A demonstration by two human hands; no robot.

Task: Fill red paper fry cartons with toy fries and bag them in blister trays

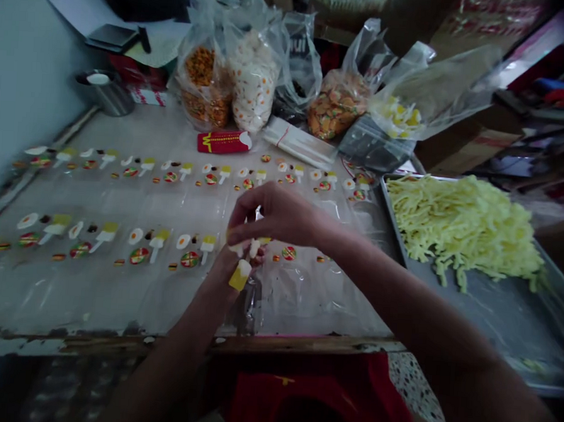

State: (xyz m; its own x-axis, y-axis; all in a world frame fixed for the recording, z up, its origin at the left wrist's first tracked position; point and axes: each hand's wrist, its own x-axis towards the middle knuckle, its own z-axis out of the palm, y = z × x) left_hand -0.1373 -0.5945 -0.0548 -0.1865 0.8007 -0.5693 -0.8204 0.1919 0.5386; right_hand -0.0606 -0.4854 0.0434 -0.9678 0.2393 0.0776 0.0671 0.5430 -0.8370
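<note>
My right hand [275,212] reaches over my left hand [226,258] at the middle of the table, its thumb and fingers pinched on a pale piece, partly hidden. My left hand, largely covered, is curled around several small yellow-and-white paddle-shaped pieces; one such piece [239,275] sticks out below. Around the hands lie clear plastic sheets or bags, with small pieces grouped on them in two rows. Each group in the left of the front row has a fried-egg shape [183,241], a pizza-like disc [189,259], a tiny burger shape [172,266] and a yellow-and-white paddle [207,247].
At the back stand clear bags of orange bits [206,84], egg shapes [255,87], orange-brown pieces [338,104] and yellow-white pieces [400,119]. A red packet [224,142] lies before them. On the right, a metal tray [484,328] bears a pale yellow strand heap [470,227]. A metal cup [115,98] stands back left.
</note>
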